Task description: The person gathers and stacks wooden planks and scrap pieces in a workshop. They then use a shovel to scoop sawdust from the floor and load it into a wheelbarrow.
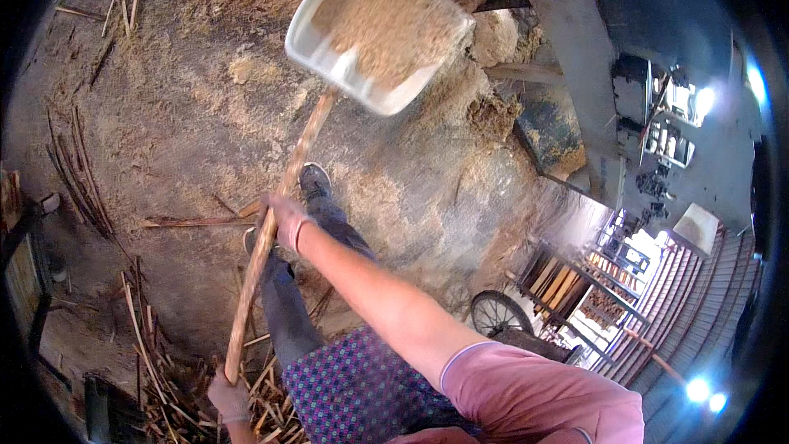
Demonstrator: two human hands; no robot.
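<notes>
A white, wide-bladed scoop shovel with a long wooden handle reaches away from me, its blade heaped with brown sawdust-like material. My right hand is wrapped round the middle of the handle, palm over the shaft. Lower left, my left hand grips the handle's end. Both hands look gloved in a thin, pale pinkish material. The blade is slightly blurred and appears raised off the ground. Beneath the handle are my dark trousers and shoes, with a patterned apron nearer to me.
Thin wood strips lie piled at my lower left, with more sticks farther left. A wooden board and heaped material stand right of the blade. A spoked wheel is at the right, near stacked planks.
</notes>
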